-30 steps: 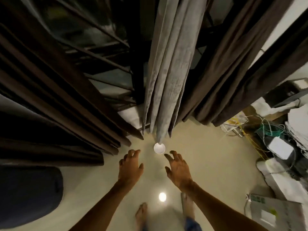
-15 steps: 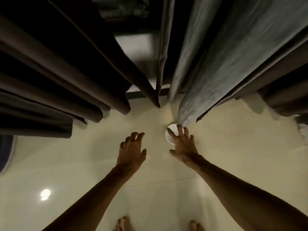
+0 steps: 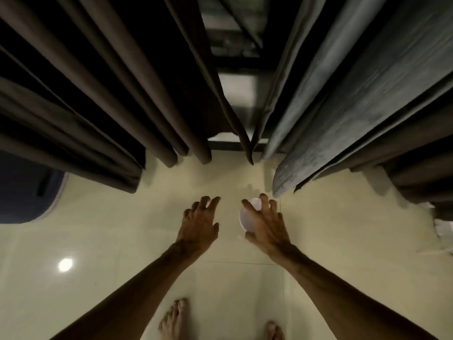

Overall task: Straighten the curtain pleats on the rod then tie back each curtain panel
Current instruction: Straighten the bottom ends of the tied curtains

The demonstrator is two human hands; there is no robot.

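Head view: the left hand (image 3: 199, 225) reaches forward, fingers spread wide, holding nothing. The right hand (image 3: 268, 228) arches its fingers over a white round object (image 3: 246, 217); whether they grip it I cannot tell. The brown curtain (image 3: 110, 94) hangs at 10 o'clock and the grey curtain (image 3: 343, 106) at 2 o'clock.

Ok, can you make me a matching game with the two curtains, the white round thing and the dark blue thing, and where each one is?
Things:
1 brown curtain
2 grey curtain
3 white round thing
4 dark blue thing

Places:
A partly hidden by the right hand
B far left edge, below the hem
C hanging right of the gap
D hanging left of the gap

Pairs: 1-D, 2-C, 3-A, 4-B
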